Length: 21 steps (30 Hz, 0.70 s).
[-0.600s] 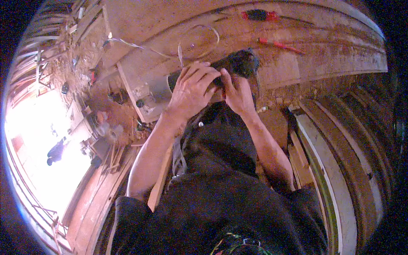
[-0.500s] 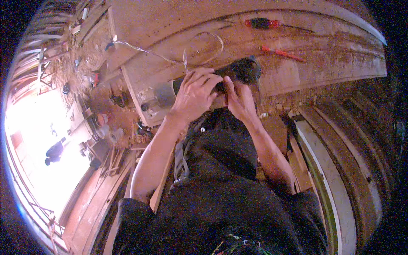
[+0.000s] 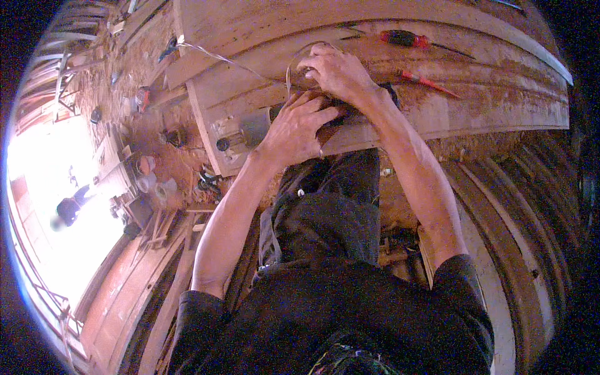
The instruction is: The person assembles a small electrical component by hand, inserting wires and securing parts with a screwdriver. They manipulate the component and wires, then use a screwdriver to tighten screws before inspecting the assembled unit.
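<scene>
A power tool with a grey cylindrical body [image 3: 255,127] lies on the wooden bench; its exact kind is unclear. My left hand [image 3: 297,128] is closed over its middle, fingers bent across the dark part. Just beyond it, my right hand [image 3: 340,74] is raised with curled fingers beside thin wires; whatever its fingertips hold is hidden. A pale twisted cord [image 3: 234,61] runs leftward from the wires. The tool's black end [image 3: 390,94] shows partly behind my right wrist.
On the bench [image 3: 500,109], right of my hands, lie a red-and-black screwdriver [image 3: 406,39] and a slimmer red screwdriver [image 3: 428,82]. Long boards [image 3: 494,231] stretch along the right. Wood shavings and clutter cover the left floor, where a person [image 3: 72,206] appears in bright light.
My right hand has left the tool's middle and moved up and left toward the wires, its forearm now crossing the black end. My left hand stays on the tool.
</scene>
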{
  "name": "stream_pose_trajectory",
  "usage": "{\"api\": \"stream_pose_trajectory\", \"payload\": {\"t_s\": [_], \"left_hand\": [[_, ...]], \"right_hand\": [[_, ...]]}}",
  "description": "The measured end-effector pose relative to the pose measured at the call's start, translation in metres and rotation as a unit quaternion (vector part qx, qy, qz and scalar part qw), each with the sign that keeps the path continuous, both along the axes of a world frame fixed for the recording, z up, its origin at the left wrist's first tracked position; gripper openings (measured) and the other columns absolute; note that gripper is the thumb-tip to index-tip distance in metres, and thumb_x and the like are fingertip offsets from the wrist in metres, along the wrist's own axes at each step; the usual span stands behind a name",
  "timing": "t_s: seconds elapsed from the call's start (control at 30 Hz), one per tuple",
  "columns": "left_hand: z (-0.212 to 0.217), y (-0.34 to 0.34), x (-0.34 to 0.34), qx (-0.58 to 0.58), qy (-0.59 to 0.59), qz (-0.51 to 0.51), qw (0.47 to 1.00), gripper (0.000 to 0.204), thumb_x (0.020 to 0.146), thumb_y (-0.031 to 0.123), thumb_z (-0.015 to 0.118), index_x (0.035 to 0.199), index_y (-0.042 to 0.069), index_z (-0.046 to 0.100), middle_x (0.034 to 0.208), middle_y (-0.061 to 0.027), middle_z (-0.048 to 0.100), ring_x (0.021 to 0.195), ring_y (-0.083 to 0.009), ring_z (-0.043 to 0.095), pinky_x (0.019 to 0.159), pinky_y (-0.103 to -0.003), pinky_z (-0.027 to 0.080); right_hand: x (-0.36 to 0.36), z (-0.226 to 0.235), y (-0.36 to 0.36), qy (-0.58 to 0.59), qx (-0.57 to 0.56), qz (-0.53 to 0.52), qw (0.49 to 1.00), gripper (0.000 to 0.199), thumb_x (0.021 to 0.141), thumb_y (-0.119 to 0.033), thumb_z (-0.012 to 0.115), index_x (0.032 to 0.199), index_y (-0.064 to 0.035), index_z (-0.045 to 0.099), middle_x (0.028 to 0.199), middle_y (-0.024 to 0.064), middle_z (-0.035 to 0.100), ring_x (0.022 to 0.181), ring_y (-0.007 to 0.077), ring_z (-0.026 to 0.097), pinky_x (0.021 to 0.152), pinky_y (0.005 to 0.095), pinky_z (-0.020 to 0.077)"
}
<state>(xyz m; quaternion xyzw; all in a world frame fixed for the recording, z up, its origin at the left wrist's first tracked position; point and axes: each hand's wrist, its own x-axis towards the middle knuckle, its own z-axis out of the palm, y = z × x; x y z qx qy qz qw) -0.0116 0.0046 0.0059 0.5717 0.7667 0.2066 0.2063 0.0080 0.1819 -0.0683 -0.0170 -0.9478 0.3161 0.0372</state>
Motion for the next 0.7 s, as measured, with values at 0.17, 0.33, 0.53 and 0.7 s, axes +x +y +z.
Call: {"api": "stream_pose_trajectory", "payload": {"t_s": [0.17, 0.33, 0.53, 0.7], "left_hand": [[-0.014, -0.004, -0.001, 0.023, 0.000, -0.005, 1.000, 0.046, 0.067, 0.008, 0.074, 0.113, 0.009, 0.069, 0.101, -0.0111, 0.063, 0.105, -0.0317, 0.059, 0.099, -0.042, 0.049], [-0.013, -0.002, 0.001, 0.045, -0.008, 0.012, 0.999, 0.046, 0.068, 0.010, 0.076, 0.113, 0.007, 0.068, 0.100, -0.0112, 0.064, 0.103, -0.0310, 0.061, 0.098, -0.042, 0.050], [-0.014, -0.005, 0.003, 0.073, -0.001, 0.045, 0.996, 0.044, 0.071, 0.013, 0.075, 0.114, 0.007, 0.067, 0.104, -0.0127, 0.066, 0.105, -0.0326, 0.062, 0.097, -0.042, 0.050], [-0.011, 0.001, 0.007, 0.043, -0.045, 0.097, 0.993, 0.045, 0.072, 0.015, 0.075, 0.116, 0.008, 0.066, 0.113, -0.0155, 0.066, 0.110, -0.0357, 0.062, 0.097, -0.045, 0.051]], "right_hand": [[-0.006, -0.011, -0.004, 0.005, 0.045, 0.045, 0.998, 0.018, 0.089, -0.024, 0.064, 0.101, -0.0128, 0.071, 0.100, 0.0102, 0.064, 0.100, 0.0315, 0.066, 0.082, 0.0457, 0.0573], [-0.005, -0.017, 0.000, 0.054, 0.050, 0.066, 0.995, 0.017, 0.089, -0.024, 0.060, 0.095, -0.0099, 0.068, 0.099, 0.0134, 0.065, 0.099, 0.0345, 0.066, 0.081, 0.0476, 0.0577], [-0.012, -0.016, -0.001, 0.010, 0.070, 0.089, 0.994, 0.019, 0.089, -0.019, 0.057, 0.099, -0.0054, 0.066, 0.106, 0.0182, 0.065, 0.103, 0.0370, 0.066, 0.086, 0.0476, 0.0567], [-0.010, -0.024, 0.006, 0.066, 0.037, 0.066, 0.995, 0.017, 0.094, -0.020, 0.062, 0.101, -0.0048, 0.063, 0.100, 0.0150, 0.064, 0.097, 0.0362, 0.066, 0.077, 0.0473, 0.0557]]}}
